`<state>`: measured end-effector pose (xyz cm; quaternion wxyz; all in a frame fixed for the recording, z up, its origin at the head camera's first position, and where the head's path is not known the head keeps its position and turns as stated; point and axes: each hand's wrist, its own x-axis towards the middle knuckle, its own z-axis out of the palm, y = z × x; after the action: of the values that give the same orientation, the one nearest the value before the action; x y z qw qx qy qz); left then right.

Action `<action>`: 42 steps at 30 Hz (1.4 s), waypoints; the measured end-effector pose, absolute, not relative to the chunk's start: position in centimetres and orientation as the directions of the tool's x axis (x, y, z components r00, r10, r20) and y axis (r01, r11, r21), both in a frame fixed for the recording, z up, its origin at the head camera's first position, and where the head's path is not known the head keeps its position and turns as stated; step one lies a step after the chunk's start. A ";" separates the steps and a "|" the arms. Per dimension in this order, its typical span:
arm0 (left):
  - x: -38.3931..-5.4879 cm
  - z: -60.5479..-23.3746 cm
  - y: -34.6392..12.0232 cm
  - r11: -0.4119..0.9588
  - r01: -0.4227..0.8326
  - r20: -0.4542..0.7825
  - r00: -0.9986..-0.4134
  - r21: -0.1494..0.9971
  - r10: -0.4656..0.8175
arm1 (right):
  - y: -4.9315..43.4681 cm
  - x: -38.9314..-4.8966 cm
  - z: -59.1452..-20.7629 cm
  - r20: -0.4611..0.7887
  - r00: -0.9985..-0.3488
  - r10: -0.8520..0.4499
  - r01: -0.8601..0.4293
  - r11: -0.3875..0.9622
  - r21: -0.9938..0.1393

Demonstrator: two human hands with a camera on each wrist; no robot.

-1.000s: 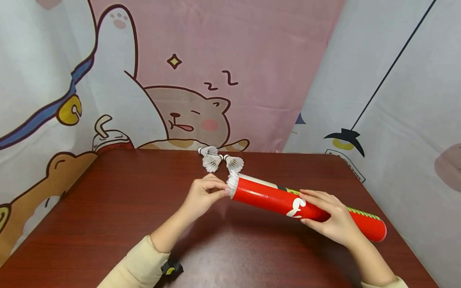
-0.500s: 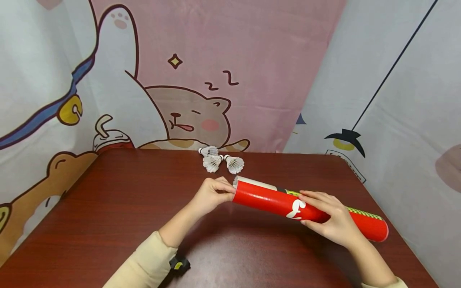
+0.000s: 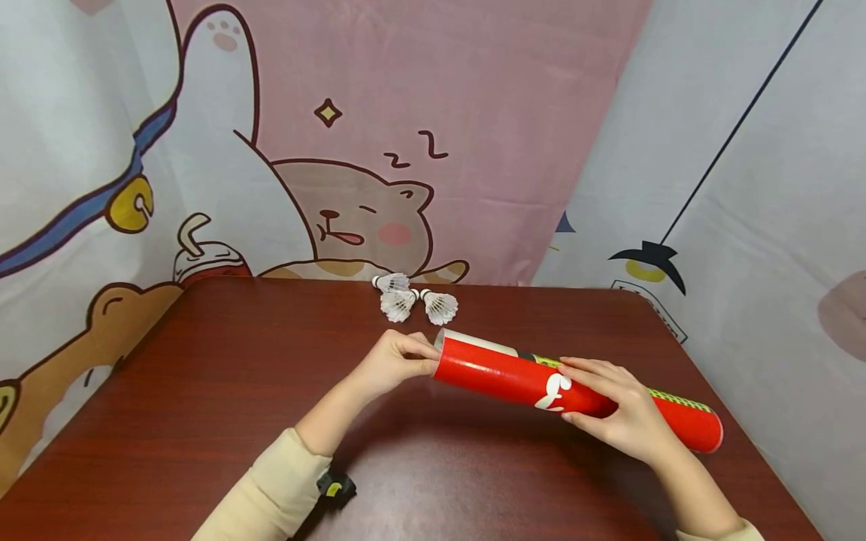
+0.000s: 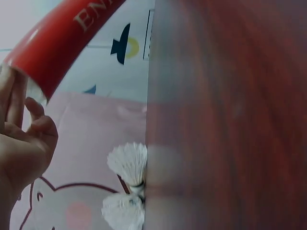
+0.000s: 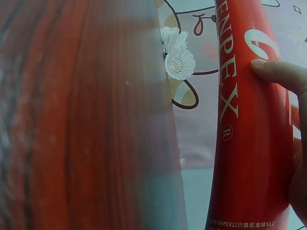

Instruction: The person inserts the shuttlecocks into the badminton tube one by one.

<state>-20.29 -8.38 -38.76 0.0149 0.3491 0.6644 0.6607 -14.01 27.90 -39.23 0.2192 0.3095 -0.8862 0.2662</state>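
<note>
A long red shuttlecock tube (image 3: 494, 368) is held tilted over the table, its open end up and to the left. My right hand (image 3: 622, 409) grips it around the middle, thumb on the near side and fingers over the top. At the mouth is my left hand (image 3: 389, 364), its fingertips inside the tube. In the left wrist view two fingers (image 4: 17, 103) run straight into the opening, while the others bend outside the rim. What those hidden fingertips touch, I cannot tell. Three white shuttlecocks (image 3: 399, 304) lie together near the table's back edge.
The brown wooden table (image 3: 203, 421) spreads under both arms. Directly behind it hangs a cartoon-printed cloth (image 3: 487, 135), and another pale stretch of cloth (image 3: 764, 188) stands on the right. A black wrist strap (image 3: 337, 487) is by the left sleeve.
A shuttlecock skirt stuck out of the tube's mouth a second ago; it has gone inside. My left hand moved right and its fingertips entered the tube. My right hand kept its grip.
</note>
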 end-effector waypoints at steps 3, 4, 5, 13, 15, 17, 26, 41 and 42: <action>-20.8 -38.6 -9.2 -0.089 0.438 0.426 -0.772 0.894 0.472 | 28.0 -14.0 -39.2 0.554 -0.715 -0.426 -0.658 0.677 -0.330; -21.0 -38.6 -9.5 -0.060 0.441 0.418 -0.786 0.895 0.455 | 28.0 -14.0 -39.2 0.553 -0.716 -0.425 -0.657 0.680 -0.327; -21.2 -38.5 -9.8 -0.022 0.446 0.412 -0.804 0.895 0.429 | 28.1 -14.0 -39.2 0.553 -0.718 -0.423 -0.653 0.683 -0.326; -24.2 -38.3 -12.5 0.187 0.401 0.383 -0.915 0.897 0.124 | 28.2 -14.0 -39.2 0.549 -0.726 -0.414 -0.643 0.693 -0.327; -25.3 -38.9 -13.0 0.213 0.403 0.398 -0.915 0.890 0.068 | 28.2 -14.1 -39.3 0.552 -0.721 -0.418 -0.648 0.689 -0.325; -27.0 -40.2 -13.4 0.229 0.395 0.400 -0.916 0.890 0.023 | 28.3 -14.1 -39.3 0.555 -0.718 -0.420 -0.651 0.687 -0.321; -30.3 -42.5 -13.7 0.375 0.307 0.365 -0.926 0.875 -0.094 | 28.2 -14.1 -39.3 0.549 -0.725 -0.416 -0.643 0.695 -0.323; -32.3 -44.4 -13.5 0.392 0.160 0.253 -0.946 0.906 -0.200 | 28.2 -14.1 -39.3 0.552 -0.717 -0.425 -0.652 0.690 -0.314; -32.4 -44.5 -13.4 0.394 0.158 0.253 -0.947 0.906 -0.201 | 28.2 -14.1 -39.3 0.553 -0.716 -0.426 -0.652 0.691 -0.313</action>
<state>-32.36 -13.41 -44.46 -0.1630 -0.0131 0.8187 0.5504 -14.15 28.18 -39.31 0.2249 0.3022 -0.8915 0.2516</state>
